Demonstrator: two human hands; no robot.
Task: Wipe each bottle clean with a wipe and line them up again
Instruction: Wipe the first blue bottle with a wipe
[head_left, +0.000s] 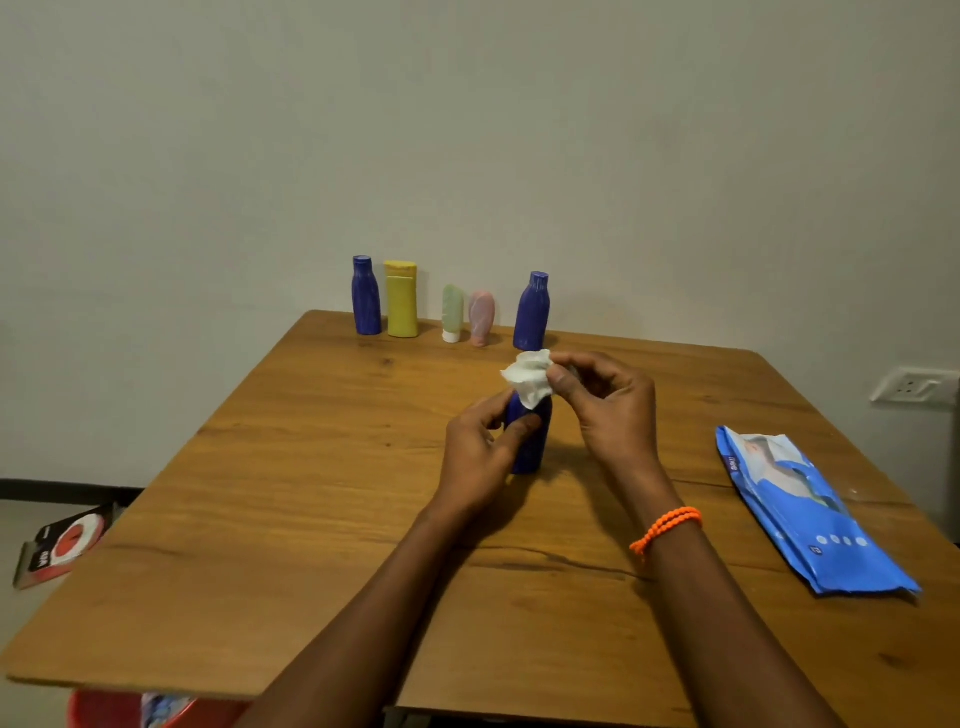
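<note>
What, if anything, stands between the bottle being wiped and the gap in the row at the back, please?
Nothing visible: bare table lies between the held blue bottle and the gap, which lies between the pink tube and the right blue bottle.

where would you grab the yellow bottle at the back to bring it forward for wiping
Probably grip the yellow bottle round its flat middle, coming from the front. It stands upright, and the blue bottle sits close on its left, so reach slightly from the right, where the gap to the green tube is wider.

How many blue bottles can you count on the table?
3. One blue bottle stands at the row's far-left end, another at its right end, and a third stands nearer, gripped by the left hand.
</note>
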